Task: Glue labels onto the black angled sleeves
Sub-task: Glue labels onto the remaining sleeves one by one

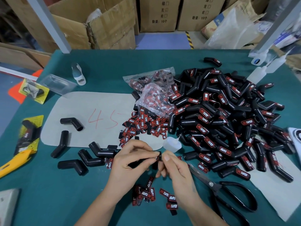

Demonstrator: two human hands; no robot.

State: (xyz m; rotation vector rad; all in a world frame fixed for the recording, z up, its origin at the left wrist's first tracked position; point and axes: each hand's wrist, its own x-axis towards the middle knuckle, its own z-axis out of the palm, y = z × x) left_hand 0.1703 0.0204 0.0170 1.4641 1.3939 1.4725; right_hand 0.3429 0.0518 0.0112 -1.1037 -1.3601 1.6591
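My left hand (pixel 130 160) grips a black angled sleeve (pixel 158 156) low in the middle of the view; most of the sleeve is hidden by my fingers. My right hand (pixel 172 167) pinches the same sleeve at its right end, with a red and black label under my fingers. A small clear glue bottle (pixel 172 144) stands just behind my hands. Several unlabelled sleeves (pixel 71 123) lie to the left. A big pile of labelled sleeves (pixel 228 121) fills the right. Loose labels (pixel 143 126) lie behind my hands, and other labels (pixel 164 192) lie in front.
Black scissors (pixel 228 193) lie to the right of my right forearm. A yellow utility knife (pixel 9 167) is at the left edge. Plastic bags of labels (pixel 153 95) sit mid-table. More glue bottles (pixel 260 72) stand at the back right. Cardboard boxes (pixel 159 13) line the back.
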